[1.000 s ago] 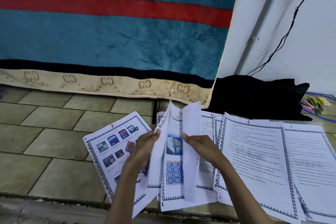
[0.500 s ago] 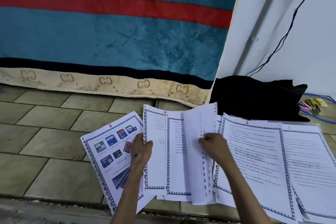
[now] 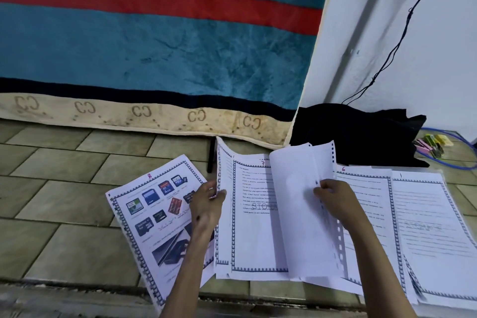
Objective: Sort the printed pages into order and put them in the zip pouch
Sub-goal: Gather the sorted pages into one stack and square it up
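Pinching a lifted white sheet with punched holes (image 3: 302, 204) at its right edge, the right hand (image 3: 335, 199) holds it up over the bordered text page marked 7 (image 3: 255, 217). Left hand (image 3: 207, 204) grips that stack's curled left edge — the picture page marked 8 (image 3: 152, 219) lies left, pages 6 (image 3: 371, 214) and 1 (image 3: 428, 230) right, all on the tiled floor (image 3: 64, 201).

We can read a handwritten pink 8 at the top of the picture page (image 3: 160, 224) at lower left, and "4GB" on one of its pictured memory cards. A pink 7 tops the centre page (image 3: 254, 217), whose faint watermark shows "STORA" before a lifted sheet covers it. A 6 heads the next page (image 3: 369, 217) to the right, and a 1 heads the far-right page (image 3: 428, 227), its watermark too faint to read. Along the mattress border (image 3: 144, 113) across the middle, we see repeated mirrored "CC" marks.
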`<state>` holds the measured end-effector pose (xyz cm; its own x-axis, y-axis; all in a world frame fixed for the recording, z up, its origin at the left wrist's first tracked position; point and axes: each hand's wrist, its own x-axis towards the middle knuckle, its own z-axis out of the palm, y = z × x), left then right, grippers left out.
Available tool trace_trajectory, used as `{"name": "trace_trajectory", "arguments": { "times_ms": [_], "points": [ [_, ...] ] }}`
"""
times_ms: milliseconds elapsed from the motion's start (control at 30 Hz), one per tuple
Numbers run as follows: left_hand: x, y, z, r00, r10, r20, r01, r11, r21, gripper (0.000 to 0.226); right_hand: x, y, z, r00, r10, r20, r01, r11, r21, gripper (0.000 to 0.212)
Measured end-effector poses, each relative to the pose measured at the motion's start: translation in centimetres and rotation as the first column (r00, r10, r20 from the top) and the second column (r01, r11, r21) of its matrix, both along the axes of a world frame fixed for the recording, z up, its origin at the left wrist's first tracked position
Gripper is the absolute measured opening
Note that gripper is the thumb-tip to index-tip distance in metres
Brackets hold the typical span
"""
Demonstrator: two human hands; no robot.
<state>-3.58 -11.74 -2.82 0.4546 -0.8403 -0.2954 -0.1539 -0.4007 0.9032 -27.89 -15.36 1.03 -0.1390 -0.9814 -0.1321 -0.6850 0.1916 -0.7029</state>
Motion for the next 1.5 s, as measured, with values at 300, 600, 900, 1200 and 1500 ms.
{"name": "trace_trajectory", "arguments": {
  "times_ms": [300, 600, 900, 1200, 1500],
  "points": [
    [-1.4, 0.8, 0.1, 0.998, -0.046, 0.045, 0.041, 0.994, 0.103, 0.061, 2.1, 0.3, -0.4, 0.999, 0.049, -0.023, -0.049, 0.999, -0.019, 0.034],
    [4.0, 1.5, 1.5, 0.989, 0.051, 0.140, -0.067, 0.991, 0.114, 0.071, 3.8, 0.0, -0.7, 0.991, 0.102, -0.088, -0.109, 0.990, -0.091, 0.034],
    [4.6, 1.7, -0.9, 0.861, 0.053, 0.505, -0.114, 0.989, 0.091, 0.077, 10.1, 1.9, -1.4, 0.901, 0.430, 0.057, -0.430, 0.903, 0.004, 0.070],
    [4.4, 1.4, -0.8, 0.963, 0.056, 0.265, -0.087, 0.991, 0.106, 0.039, 10.6, 4.0, -8.6, 0.743, 0.494, -0.452, -0.491, 0.861, 0.134, 0.092],
    [7.2, 1.6, 8.8, 0.811, 0.298, 0.504, -0.233, 0.954, -0.189, 0.025, 9.8, 3.7, -8.8, 0.805, 0.532, -0.261, -0.516, 0.846, 0.131, 0.078]
  ]
}}
